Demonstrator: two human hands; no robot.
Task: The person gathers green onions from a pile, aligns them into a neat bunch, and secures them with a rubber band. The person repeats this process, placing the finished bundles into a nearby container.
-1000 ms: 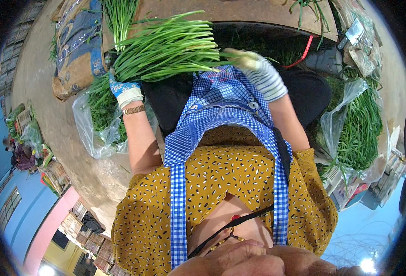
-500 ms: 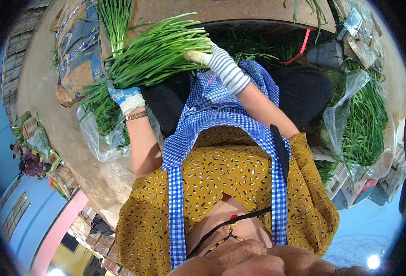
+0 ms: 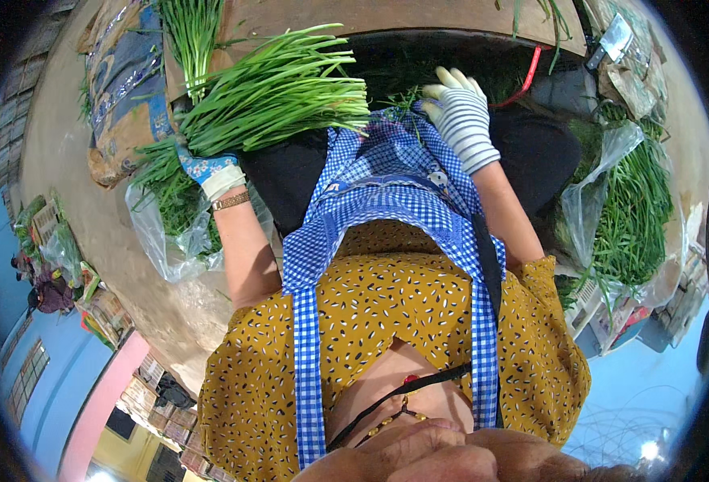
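A thick bunch of garlic chives [image 3: 278, 100] lies across my left side, its pale cut ends facing right. My left hand [image 3: 207, 170], in a blue flowered glove, grips the bunch at its leafy left end; the fingers are partly hidden under the leaves. In a white glove with a grey-striped cuff, my right hand [image 3: 457, 100] is apart from the bunch, fingers spread and holding nothing. A few loose green blades [image 3: 405, 103] lie beside it, above my blue checked apron [image 3: 387, 189].
Another upright chive bunch [image 3: 191, 48] rests at the brown board [image 3: 290, 14]. A cleaver [image 3: 612, 40] lies at the far right. Clear plastic bags of greens stand at my left [image 3: 153, 233] and right [image 3: 584, 209]. A red strap [image 3: 529, 76] crosses the dark hollow ahead.
My right hand has let go of the chives' cut ends and moved right, its fingers opening. My left hand stays on the bunch, shifted slightly left.
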